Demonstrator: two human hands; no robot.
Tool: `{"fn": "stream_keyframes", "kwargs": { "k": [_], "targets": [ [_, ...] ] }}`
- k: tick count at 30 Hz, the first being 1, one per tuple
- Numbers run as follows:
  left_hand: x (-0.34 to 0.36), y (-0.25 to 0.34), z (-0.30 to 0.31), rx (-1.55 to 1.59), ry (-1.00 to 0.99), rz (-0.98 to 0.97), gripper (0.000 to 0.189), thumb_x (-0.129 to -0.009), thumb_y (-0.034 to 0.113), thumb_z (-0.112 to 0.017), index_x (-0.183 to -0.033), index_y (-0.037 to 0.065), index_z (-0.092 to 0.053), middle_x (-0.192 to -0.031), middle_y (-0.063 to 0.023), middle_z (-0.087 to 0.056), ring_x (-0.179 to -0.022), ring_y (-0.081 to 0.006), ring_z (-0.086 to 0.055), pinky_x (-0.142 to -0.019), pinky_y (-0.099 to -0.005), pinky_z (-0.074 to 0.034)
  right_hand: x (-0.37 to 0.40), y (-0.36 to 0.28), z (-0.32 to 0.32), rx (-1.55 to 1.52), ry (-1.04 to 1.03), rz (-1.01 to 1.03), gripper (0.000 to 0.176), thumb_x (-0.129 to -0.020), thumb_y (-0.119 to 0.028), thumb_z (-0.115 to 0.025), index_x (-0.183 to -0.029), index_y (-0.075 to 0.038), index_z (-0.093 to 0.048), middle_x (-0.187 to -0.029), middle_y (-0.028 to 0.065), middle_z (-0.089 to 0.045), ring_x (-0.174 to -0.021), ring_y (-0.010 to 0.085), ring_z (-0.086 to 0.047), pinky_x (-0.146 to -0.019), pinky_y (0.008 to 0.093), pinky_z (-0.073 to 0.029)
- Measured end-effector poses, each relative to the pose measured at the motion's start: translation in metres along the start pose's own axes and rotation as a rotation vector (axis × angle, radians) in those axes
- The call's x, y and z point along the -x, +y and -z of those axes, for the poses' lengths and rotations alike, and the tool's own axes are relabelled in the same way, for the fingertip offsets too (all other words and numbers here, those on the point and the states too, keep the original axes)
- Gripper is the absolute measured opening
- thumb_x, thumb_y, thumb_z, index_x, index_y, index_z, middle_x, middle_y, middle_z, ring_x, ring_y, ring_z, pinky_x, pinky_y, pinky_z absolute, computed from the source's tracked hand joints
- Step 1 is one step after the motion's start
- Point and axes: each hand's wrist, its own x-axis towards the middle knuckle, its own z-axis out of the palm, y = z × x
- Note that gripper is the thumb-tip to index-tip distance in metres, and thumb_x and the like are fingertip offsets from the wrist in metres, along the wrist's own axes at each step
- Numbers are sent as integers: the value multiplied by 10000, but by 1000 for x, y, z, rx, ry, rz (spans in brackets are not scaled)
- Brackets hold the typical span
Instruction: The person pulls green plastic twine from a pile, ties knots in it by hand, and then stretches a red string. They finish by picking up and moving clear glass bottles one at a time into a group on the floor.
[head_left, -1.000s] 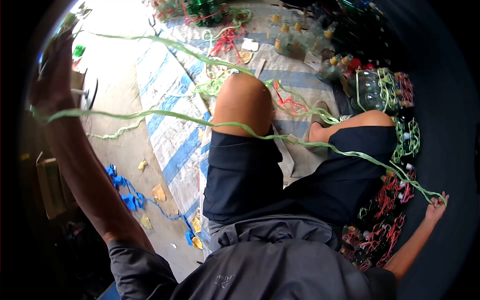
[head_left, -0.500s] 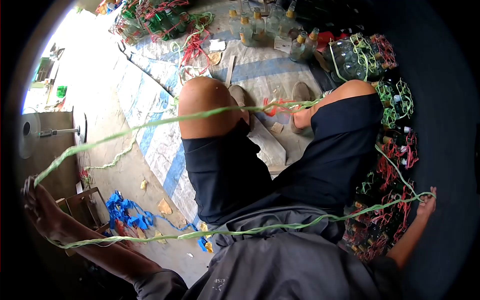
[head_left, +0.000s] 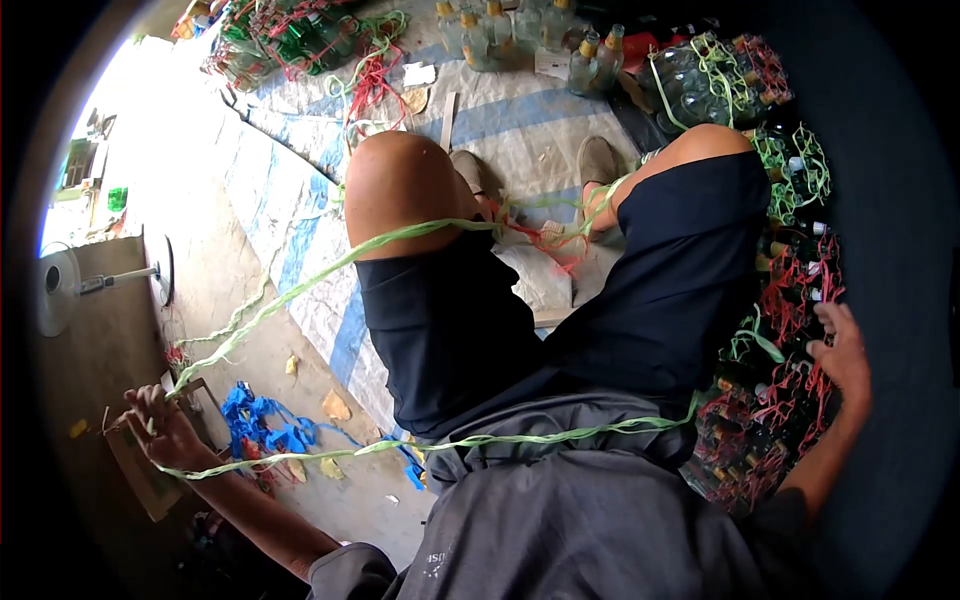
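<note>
A light green plastic twine runs from my left hand at the far left, across my knee to a knot of green and red strands between my legs. Curled fingers of my left hand close on this twine. Another length of it trails from below the same hand over my lap, and its end lies by my right hip. On the right, my right hand is open, fingers apart, with no twine in it. It is nearest to bottles tied with red string.
Clear glass bottles stand at the top. Green bottles with red string are at top left. A white and blue woven sheet covers the floor. A fan stands left, and blue strips lie on the floor.
My right hand has let go of the twine, moved up and opened; the twine's right end has dropped to my hip. My left hand has moved inward, still holding the twine.
</note>
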Motion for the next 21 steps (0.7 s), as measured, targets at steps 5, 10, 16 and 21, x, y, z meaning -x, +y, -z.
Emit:
{"fn": "stream_keyframes", "kwargs": {
  "k": [5, 10, 16, 21],
  "targets": [
    [12, -29, 64, -280, 166, 138, 303, -1057, 178, -598, -1242, -61, -580, -825, -23, -449, -709, -126, -376, -645, -290, -352, -23, -149, 22, -320, 138, 330, 317, -832, 57, -687, -1146, 35, -647, -898, 68, -654, -769, 158, -606, -698, 304, -515],
    [25, -67, 140, -388, 183, 360, 467, -1028, 195, -657, -1404, -48, -524, -878, -18, -541, -748, -114, -475, -660, -272, -405, -83, -267, -46, -382, 183, 894, 370, -841, -20, -714, -1194, 40, -621, -1028, 170, -653, -923, 317, -673, -814, 386, -543],
    [69, -117, 143, -846, 304, 582, 540, -952, 148, -723, -1439, -10, -549, -1122, -97, -697, -1007, -194, -675, -903, -336, -541, -134, -331, -174, -160, 35, 874, 506, -848, -56, -670, -1335, -94, -539, -1155, 185, -608, -1086, 394, -629, -1006, 513, -468],
    [75, -135, 130, -2087, -106, 1030, 543, -755, 51, -791, -1283, -21, -684, -1173, -182, -731, -988, -251, -725, -804, -359, -589, -141, -336, -194, -188, -138, 807, 188, -867, -77, -624, -1054, -55, -626, -981, 205, -671, -999, 439, -649, -857, 518, -499]
  ]
}}
